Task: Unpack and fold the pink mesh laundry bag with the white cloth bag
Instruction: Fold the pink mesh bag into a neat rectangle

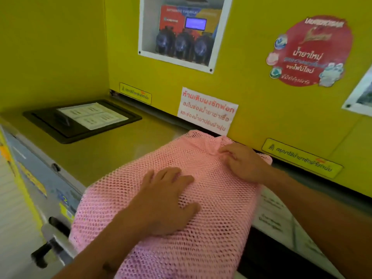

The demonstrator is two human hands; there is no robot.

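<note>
The fingers (173,174) of the left hand (163,200) lie spread and nearly straight, pressed flat on the pink mesh laundry bag (211,228); they grip nothing, the palm simply weighs the mesh down near its middle, thumb angled out toward the right. The fingers (229,153) of the right hand (244,164) are curled, their tips drawn together on the mesh near the bag's far end, where the netting bunches into a small pucker under them; whether they pinch a fold or only press on it cannot be told.

The bag lies spread in a long, roughly flat shape across the worktop (112,158), its far end touching the base of the yellow wall (241,67) and its near end running toward the bottom edge of the view. The mesh looks doubled, one layer over another. The white cloth bag cannot be made out.

Both forearms reach in from the lower edge, the left from bottom centre, the right from the lower right.

To the left on the worktop sits a black recessed panel (40,119) bearing a white label (92,115). On the wall behind are a white notice with red script (207,111), a framed picture of machines (181,31), a red round sticker (310,51) and yellow warning strips (302,158). White printed sheets (271,214) lie just right of the bag.
</note>
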